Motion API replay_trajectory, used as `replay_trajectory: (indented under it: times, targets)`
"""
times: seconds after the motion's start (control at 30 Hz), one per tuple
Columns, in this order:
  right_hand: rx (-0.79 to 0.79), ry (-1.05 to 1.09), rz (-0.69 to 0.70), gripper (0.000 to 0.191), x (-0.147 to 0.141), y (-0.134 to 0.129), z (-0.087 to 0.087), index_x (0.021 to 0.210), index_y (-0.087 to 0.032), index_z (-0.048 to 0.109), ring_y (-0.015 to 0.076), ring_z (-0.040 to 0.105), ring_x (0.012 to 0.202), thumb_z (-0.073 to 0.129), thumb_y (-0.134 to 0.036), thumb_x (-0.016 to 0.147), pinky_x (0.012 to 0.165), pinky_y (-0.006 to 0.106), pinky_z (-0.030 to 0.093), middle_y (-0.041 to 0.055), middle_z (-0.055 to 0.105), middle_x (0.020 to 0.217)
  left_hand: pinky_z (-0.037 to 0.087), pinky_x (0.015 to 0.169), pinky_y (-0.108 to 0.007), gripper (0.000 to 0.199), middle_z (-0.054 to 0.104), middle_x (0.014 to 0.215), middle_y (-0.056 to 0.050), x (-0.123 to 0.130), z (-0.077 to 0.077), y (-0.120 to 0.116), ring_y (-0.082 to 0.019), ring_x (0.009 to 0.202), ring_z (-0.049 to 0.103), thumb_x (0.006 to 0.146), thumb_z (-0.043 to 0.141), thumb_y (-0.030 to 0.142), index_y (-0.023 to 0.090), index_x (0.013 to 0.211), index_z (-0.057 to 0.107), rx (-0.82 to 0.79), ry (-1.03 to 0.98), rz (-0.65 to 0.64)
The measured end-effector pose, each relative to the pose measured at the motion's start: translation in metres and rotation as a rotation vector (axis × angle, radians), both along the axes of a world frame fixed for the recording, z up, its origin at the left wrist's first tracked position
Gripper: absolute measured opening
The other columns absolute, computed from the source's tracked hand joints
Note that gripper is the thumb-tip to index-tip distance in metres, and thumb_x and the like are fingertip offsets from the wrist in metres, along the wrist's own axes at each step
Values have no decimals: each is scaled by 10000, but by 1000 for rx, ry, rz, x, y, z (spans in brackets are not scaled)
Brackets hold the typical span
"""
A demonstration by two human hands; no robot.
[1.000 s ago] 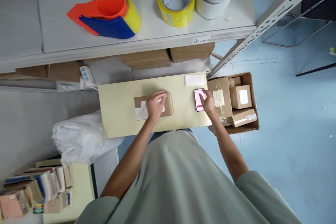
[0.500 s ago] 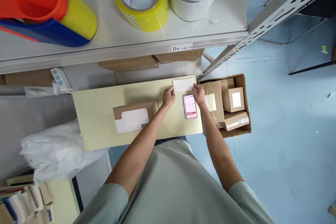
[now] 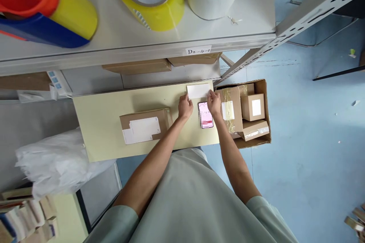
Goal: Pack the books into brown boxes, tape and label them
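A white rectangular slip of paper (image 3: 198, 91) is at the back right of the pale yellow tabletop (image 3: 98, 121). The fingers of my left hand (image 3: 185, 107) are closed at its lower left corner. My right hand (image 3: 213, 103) pinches its lower right corner. Just below the slip, beside my right wrist, lies a smartphone (image 3: 205, 115) with a lit pink screen. Left of my left forearm is a brown cardboard box (image 3: 164, 117) bearing white labels (image 3: 142, 130).
An open carton (image 3: 267, 112) of smaller boxes stands right of the table. Above hangs a metal shelf (image 3: 108, 47) with clear yellow tape (image 3: 159, 11), white rolls (image 3: 209, 5) and a red-blue tape dispenser (image 3: 42, 26). White plastic bags (image 3: 54, 163) are at the left.
The view has shifted slightly, moving the shelf items and the box a little leftward. Both hands stay at the slip's corners, my right hand slightly lower along its edge.
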State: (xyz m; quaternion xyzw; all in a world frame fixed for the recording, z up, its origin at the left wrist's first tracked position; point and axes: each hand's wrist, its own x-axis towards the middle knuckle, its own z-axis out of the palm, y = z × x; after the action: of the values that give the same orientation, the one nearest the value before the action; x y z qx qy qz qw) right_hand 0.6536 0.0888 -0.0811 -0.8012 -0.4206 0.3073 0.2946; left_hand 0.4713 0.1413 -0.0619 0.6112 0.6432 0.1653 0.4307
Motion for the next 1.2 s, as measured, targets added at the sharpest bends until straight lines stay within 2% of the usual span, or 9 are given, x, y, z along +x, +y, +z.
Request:
replay_trajectory:
  times: [0.23,0.43,0.6,0.67,0.77,0.83,0.9,1.07,1.2]
  targets:
    - [5,35,-47,435,-1,1,2,1382,-163,733,287,768,1085,463,-411,1147,1056,458,642,192,707,1255,602,1036,-416,140,867,1144,-105,6,21,15,-294,1093,818,1010,762,357,227,1048,794,-102,30,192]
    - [26,9,-52,474,0,0,5,1449,-154,701,312,762,1145,474,-440,1147,1063,497,646,225,706,1334,600,1025,-386,166,878,1134,-89,-4,27,27,-289,1131,817,997,744,369,230,981,832,-131,33,130]
    - [127,-229,153,669,-24,0,30,1673,-189,510,405,531,1550,675,-444,1077,1242,605,519,241,509,1664,594,1096,-415,148,867,1212,-76,4,39,29,-297,1184,800,951,789,373,235,967,839,-109,-19,100]
    - [155,-275,202,692,-34,3,43,1687,-202,488,406,506,1573,690,-458,1077,1260,614,496,230,487,1695,604,1102,-410,152,849,1285,-80,14,46,28,-293,1211,791,932,823,377,227,947,836,-96,-85,70]
    - [184,-260,151,482,-37,7,57,1563,-234,623,358,602,1466,555,-471,1149,1233,567,521,193,613,1572,627,1067,-375,273,823,1352,-101,27,57,28,-284,1266,769,1016,758,472,212,1016,838,-48,-186,10]
    - [192,-203,62,438,-27,7,61,1382,-239,737,335,677,1334,439,-493,1185,1177,521,557,176,709,1407,622,1088,-383,363,812,1376,-119,32,60,31,-284,1304,749,1112,614,491,204,1153,832,23,-197,-57]
    - [171,-132,-46,510,-12,5,63,1231,-227,782,335,719,1210,385,-544,1188,1112,504,585,173,757,1259,563,1203,-438,363,777,1452,-140,35,57,35,-305,1388,703,1139,546,393,189,1288,806,116,-143,-196]
    - [119,-5,-300,624,26,-3,66,1267,-170,749,328,765,1078,402,-674,1139,987,467,627,189,794,1175,293,1426,-549,501,545,1739,-171,43,29,51,-385,1679,421,1001,661,154,149,1499,716,180,-25,-658]
    - [185,-8,-414,612,41,-9,71,1131,-176,746,298,753,985,432,-701,1123,921,422,625,162,810,1051,285,1438,-536,628,472,1795,-162,50,11,61,-374,1732,326,983,706,165,125,1606,637,184,98,-857]
